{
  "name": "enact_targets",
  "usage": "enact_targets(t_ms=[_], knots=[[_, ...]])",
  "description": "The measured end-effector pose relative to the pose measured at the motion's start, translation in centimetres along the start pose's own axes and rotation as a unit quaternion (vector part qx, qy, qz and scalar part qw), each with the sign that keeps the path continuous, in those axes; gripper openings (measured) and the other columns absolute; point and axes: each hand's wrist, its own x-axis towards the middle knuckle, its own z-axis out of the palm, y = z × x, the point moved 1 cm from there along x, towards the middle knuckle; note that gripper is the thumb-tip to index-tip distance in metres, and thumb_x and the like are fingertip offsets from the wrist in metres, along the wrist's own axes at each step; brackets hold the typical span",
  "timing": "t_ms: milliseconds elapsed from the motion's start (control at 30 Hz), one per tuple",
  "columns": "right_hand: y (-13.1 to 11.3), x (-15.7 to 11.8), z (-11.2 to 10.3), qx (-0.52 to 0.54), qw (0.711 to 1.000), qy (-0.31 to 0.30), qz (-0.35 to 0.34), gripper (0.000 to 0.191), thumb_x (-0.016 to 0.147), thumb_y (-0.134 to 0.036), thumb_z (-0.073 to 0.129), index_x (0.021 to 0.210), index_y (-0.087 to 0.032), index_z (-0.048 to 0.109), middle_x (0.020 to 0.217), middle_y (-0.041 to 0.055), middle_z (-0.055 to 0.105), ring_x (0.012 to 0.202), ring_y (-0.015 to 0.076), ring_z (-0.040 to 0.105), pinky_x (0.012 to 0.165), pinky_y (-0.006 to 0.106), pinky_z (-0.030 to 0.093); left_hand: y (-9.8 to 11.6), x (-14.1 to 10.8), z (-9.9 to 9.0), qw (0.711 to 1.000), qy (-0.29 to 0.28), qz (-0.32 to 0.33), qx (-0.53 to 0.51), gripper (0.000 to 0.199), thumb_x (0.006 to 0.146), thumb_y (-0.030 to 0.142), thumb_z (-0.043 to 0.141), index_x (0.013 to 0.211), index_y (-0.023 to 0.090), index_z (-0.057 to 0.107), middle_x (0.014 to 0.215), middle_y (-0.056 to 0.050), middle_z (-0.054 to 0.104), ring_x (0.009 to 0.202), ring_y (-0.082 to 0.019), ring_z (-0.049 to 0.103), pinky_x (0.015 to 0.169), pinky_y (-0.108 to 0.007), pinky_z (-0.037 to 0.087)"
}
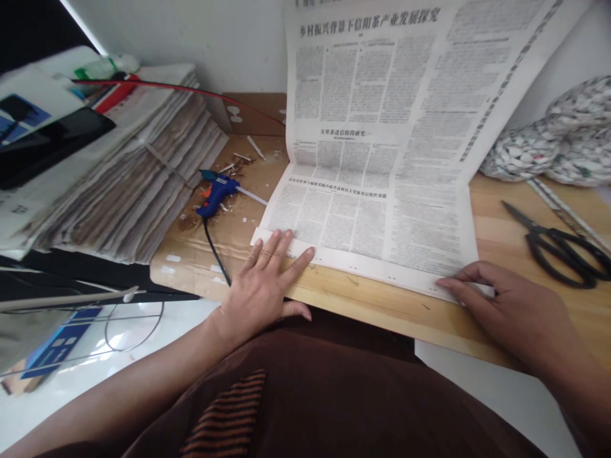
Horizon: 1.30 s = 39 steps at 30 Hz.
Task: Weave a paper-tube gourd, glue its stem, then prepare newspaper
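A printed newspaper sheet (353,159) lies on the wooden table, its far part bent up against the wall. Along its near edge runs a narrow folded strip (363,266). My left hand (262,280) rests with spread fingers on the left end of that strip, the thumb hanging over the table's front edge. At the right end my right hand (506,305) pinches the newspaper's near corner between thumb and fingers. A blue glue gun (217,196) with a white glue stick in it lies left of the sheet.
Black-handled scissors (558,245) lie right of the sheet, near woven paper pieces (529,149). A tall stack of newspapers (138,165) stands on the left, with a dark phone-like slab (52,143) on top. Stained cardboard (186,254) with paper scraps lies under the glue gun.
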Motion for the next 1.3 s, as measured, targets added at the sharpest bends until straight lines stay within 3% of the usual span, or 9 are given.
enact_targets(t_ms=[100, 167, 300, 467, 567, 733, 1000, 1300], knots=[[0.0, -0.1, 0.0, -0.001, 1.0, -0.006, 0.004, 0.058, 0.064, -0.085, 0.047, 0.074, -0.031, 0.067, 0.078, 0.0022, 0.074, 0.071, 0.0307, 0.064, 0.068, 0.04, 0.042, 0.5, 0.2, 0.5, 0.999, 0.008, 0.034, 0.008, 0.11, 0.077, 0.087, 0.037, 0.158, 0.013, 0.031, 0.164, -0.016, 0.033, 0.153, -0.034, 0.028, 0.124, -0.048, 0.026], [0.0, -0.1, 0.0, 0.001, 1.0, -0.004, 0.008, 0.061, 0.062, -0.087, 0.045, 0.074, -0.032, 0.067, 0.078, 0.0024, 0.074, 0.071, 0.031, 0.064, 0.068, 0.041, 0.043, 0.8, 0.2, 0.7, 0.999, 0.013, 0.033, 0.02, 0.114, 0.077, 0.088, 0.036, 0.157, 0.006, 0.032, 0.162, -0.018, 0.035, 0.152, -0.035, 0.031, 0.124, -0.047, 0.028], [-0.3, 0.0, -0.1, 0.003, 1.0, -0.007, 0.019, 0.068, 0.058, -0.093, 0.041, 0.074, -0.032, 0.067, 0.078, 0.003, 0.075, 0.07, 0.0314, 0.064, 0.069, 0.042, 0.043, 0.7, 0.0, 1.2, 0.999, 0.037, 0.02, 0.015, 0.12, 0.073, 0.091, 0.035, 0.155, 0.004, 0.032, 0.16, -0.024, 0.036, 0.149, -0.042, 0.033, 0.12, -0.053, 0.032], [-0.5, 0.1, -0.3, -0.001, 1.0, -0.015, 0.027, 0.073, 0.054, -0.097, 0.039, 0.071, -0.032, 0.067, 0.076, 0.0034, 0.075, 0.067, 0.0311, 0.064, 0.068, 0.043, 0.043, -0.7, -0.7, 1.5, 0.994, 0.093, 0.017, -0.051, 0.12, 0.074, 0.088, 0.044, 0.155, 0.003, 0.023, 0.156, -0.032, 0.037, 0.149, -0.043, 0.032, 0.119, -0.056, 0.035], [-0.7, 0.1, -0.4, -0.003, 0.999, -0.02, 0.027, 0.074, 0.052, -0.099, 0.038, 0.069, -0.032, 0.066, 0.071, 0.0035, 0.073, 0.063, 0.031, 0.063, 0.065, 0.042, 0.043, -1.1, -1.1, 1.4, 0.992, 0.096, 0.026, -0.077, 0.107, 0.079, 0.079, 0.055, 0.152, 0.006, 0.029, 0.158, -0.033, 0.032, 0.15, -0.043, 0.031, 0.12, -0.056, 0.035], [-0.9, 0.1, -0.6, -0.008, 0.999, -0.026, 0.036, 0.07, 0.054, -0.096, 0.041, 0.068, -0.033, 0.066, 0.063, 0.0035, 0.07, 0.06, 0.0317, 0.062, 0.063, 0.043, 0.043, -1.3, -1.4, 1.1, 0.996, 0.04, 0.037, -0.075, 0.082, 0.083, 0.067, 0.063, 0.15, 0.025, 0.042, 0.165, -0.022, 0.022, 0.151, -0.047, 0.025, 0.12, -0.061, 0.031], [-1.4, 0.2, -0.8, -0.017, 0.997, -0.041, 0.063, 0.063, 0.053, -0.09, 0.045, 0.071, -0.033, 0.067, 0.061, 0.0028, 0.067, 0.059, 0.0312, 0.06, 0.064, 0.042, 0.042, -1.4, -1.2, 0.9, 0.998, 0.006, 0.026, -0.06, 0.083, 0.086, 0.063, 0.063, 0.157, 0.033, 0.033, 0.165, -0.018, 0.025, 0.152, -0.045, 0.025, 0.121, -0.06, 0.03], [-1.2, 0.4, -1.0, -0.018, 0.997, -0.051, 0.05, 0.064, 0.054, -0.09, 0.045, 0.071, -0.032, 0.067, 0.066, 0.0032, 0.071, 0.065, 0.0329, 0.062, 0.067, 0.042, 0.042, -0.8, -1.1, 0.3, 0.999, -0.001, -0.011, -0.044, 0.079, 0.084, 0.039, 0.076, 0.154, 0.036, 0.038, 0.158, -0.015, 0.037, 0.148, -0.044, 0.035, 0.119, -0.057, 0.037]])
